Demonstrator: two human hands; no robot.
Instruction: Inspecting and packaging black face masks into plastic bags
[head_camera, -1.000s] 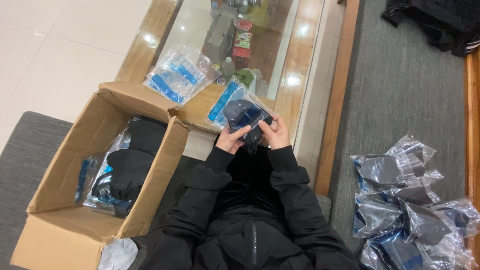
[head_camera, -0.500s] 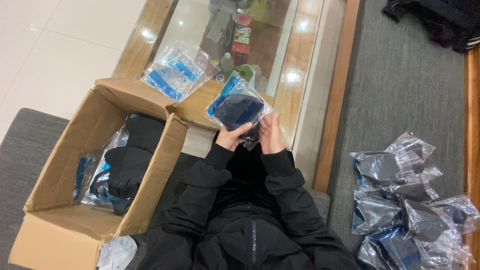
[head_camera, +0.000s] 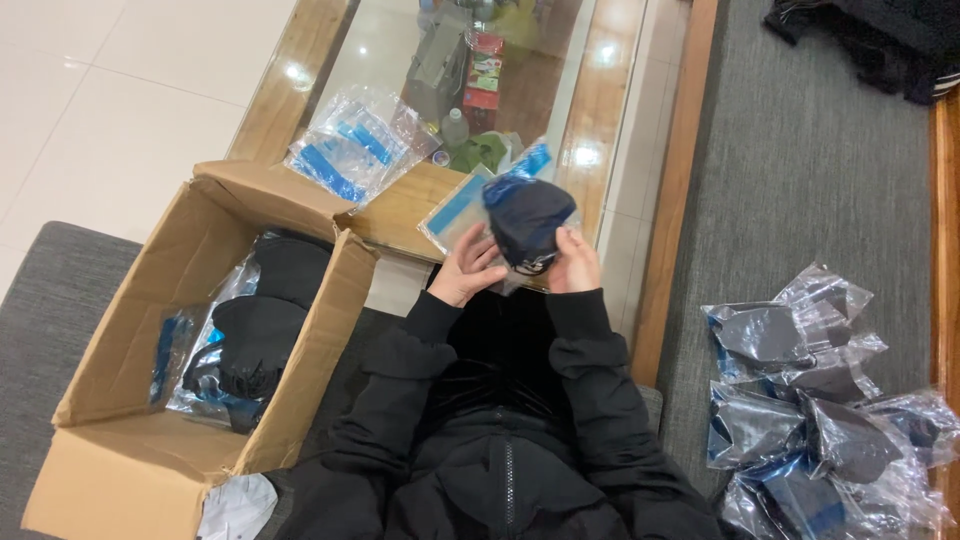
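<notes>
At the far left we see an open cardboard box (head_camera: 200, 340), its matte flaps splayed, with dark folded fabric pieces in crinkled clear bags inside. Beyond its top flap a stack of glossy clear bags with blue strips (head_camera: 355, 145) lies on the glass-topped wooden table (head_camera: 600, 110). Our left hand (head_camera: 465, 270) has its fingers curled onto the back of a clear bag (head_camera: 460, 205), and our right hand (head_camera: 573, 262) pinches a rounded dark fabric piece (head_camera: 525, 222), which seems to sit half out of that bag, though the view blurs there. Half a second ago the piece lay lower and fully behind plastic. To the right, grey carpet lies open up to a heap of filled shiny bags (head_camera: 830, 400).
</notes>
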